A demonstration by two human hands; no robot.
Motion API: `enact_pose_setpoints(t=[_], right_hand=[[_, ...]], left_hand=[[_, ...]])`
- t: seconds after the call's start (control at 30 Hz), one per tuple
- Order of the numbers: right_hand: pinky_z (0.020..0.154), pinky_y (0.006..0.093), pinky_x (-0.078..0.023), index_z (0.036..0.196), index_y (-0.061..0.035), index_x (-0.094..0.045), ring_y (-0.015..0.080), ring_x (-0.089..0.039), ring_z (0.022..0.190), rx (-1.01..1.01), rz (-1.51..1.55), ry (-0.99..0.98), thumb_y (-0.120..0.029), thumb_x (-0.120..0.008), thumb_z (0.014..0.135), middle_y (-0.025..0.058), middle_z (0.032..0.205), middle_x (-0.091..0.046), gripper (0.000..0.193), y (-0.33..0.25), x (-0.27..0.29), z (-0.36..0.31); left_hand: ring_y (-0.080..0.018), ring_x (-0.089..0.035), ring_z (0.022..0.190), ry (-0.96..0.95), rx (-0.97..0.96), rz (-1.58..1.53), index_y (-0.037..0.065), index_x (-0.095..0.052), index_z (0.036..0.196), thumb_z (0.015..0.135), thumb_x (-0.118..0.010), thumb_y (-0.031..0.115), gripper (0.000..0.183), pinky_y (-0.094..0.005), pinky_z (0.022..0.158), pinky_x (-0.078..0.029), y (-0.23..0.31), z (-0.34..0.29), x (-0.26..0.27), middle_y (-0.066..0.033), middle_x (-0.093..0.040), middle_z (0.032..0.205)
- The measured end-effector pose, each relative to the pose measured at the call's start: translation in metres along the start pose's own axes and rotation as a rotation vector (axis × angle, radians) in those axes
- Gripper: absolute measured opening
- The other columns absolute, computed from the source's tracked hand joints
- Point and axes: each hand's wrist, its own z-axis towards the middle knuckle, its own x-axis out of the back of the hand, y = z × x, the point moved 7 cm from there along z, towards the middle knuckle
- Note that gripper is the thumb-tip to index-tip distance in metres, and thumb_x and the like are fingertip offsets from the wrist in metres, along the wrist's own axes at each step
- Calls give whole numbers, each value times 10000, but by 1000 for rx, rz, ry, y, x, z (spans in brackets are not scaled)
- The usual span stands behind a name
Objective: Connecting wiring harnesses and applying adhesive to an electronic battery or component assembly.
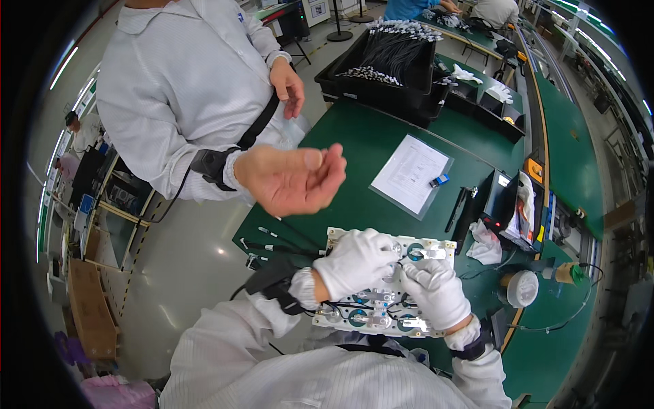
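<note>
A white module (378, 318) with silvery metal terminals and round teal parts lies at the table's near edge. Over its upper left part is my left hand (359, 264), in a white glove, the fingers bent together. My right hand (438, 294), gloved as well, rests over the right side with thumb and fingers pinched, close to the left fingertips. Whatever either hand grips is hidden by the gloves. Black cables (289, 249) with white ends stretch left from the module, and more black wire crosses its lower half.
A co-worker's bare hand (294, 178) reaches over the table's left side. Beyond the module are a sleeved paper sheet (412, 176) with a small blue item (439, 180), and a black crate (392, 68) of cables. To the right stand a black box (503, 204), crumpled tissue (484, 244) and a white round container (522, 289).
</note>
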Motion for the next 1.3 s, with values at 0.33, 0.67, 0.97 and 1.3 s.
enact_pose_setpoints(t=[0.33, 0.67, 0.97, 1.3], right_hand=[[684, 300, -505, 992, -61, -594, 205, -614, 792, -81, 155, 447, 20, -711, 725, 79, 925, -625, 302, 5, 84, -31], [713, 354, -487, 907, -102, -603, 232, -589, 885, -8, -149, 201, -136, -696, 656, 31, 952, -596, 270, 2, 14, -42], [742, 353, -471, 843, -140, -605, 228, -573, 880, -148, -114, 277, -111, -687, 643, 28, 940, -570, 218, 9, 0, -47], [768, 413, -437, 885, -214, -651, 289, -540, 952, 34, -43, 96, -106, -668, 636, 54, 1017, -567, 272, -4, -5, -36]], left_hand=[[-267, -547, 794, 23, -10, -181, 86, -629, 788, 761, -629, 264, 180, -393, 687, -453, 47, -25, 16, -71, -570, 831], [-274, -526, 704, -111, -104, 36, 41, -546, 635, 690, -597, 143, 126, -378, 607, -464, 70, -12, -37, -106, -512, 711], [-293, -533, 755, -12, 17, -308, 46, -585, 757, 721, -660, 230, 202, -405, 665, -448, 49, -1, -12, -111, -529, 777], [-299, -526, 859, -104, 252, -133, 74, -623, 826, 685, -660, 169, 174, -408, 748, -443, 44, -47, -24, -88, -563, 876]])
